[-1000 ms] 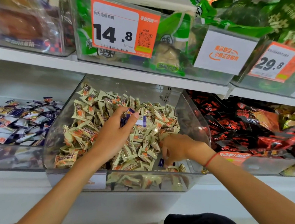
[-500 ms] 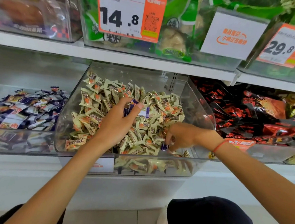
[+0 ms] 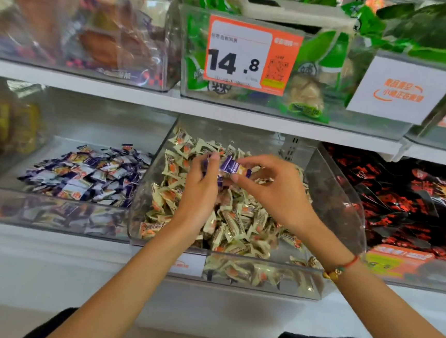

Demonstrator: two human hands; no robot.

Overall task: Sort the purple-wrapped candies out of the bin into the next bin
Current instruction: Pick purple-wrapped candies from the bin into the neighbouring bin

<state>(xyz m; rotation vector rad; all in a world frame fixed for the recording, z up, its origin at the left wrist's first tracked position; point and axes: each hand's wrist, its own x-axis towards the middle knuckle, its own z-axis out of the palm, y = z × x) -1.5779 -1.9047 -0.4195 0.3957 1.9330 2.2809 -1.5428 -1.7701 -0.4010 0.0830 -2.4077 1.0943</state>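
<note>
A person stood at a shop shelf with both hands raised over a clear middle bin (image 3: 332, 205) of cream-wrapped candies (image 3: 238, 224). The left hand (image 3: 201, 191) had its fingers curled round a small bunch of purple-wrapped candies (image 3: 231, 167), its fingertips closed over the top of them. The right hand (image 3: 274, 189) met it from the other side, thumb and forefinger pinching the same purple bunch at its right end, so the wrappers bridged the two hands above the back half of the bin. A red cord bracelet (image 3: 342, 268) sat on the right wrist, over the bin's front right corner.

Just beside it, past the bin's left wall, lay the next bin (image 3: 51, 207), already spread with purple wrappers (image 3: 89, 173) across its floor. To the right was a bin of red and black packets (image 3: 415, 207). On the shelf above, an orange price tag (image 3: 250, 55) read 14.8.

The step appeared to be gathering the picked candies into one hand before carrying them left. It would go best if the left hand took a full, firm hold before the right let go, then lifted clear of the shared wall and dropped them low over the purple pile, lest loose wrappers slip back among the cream ones.
</note>
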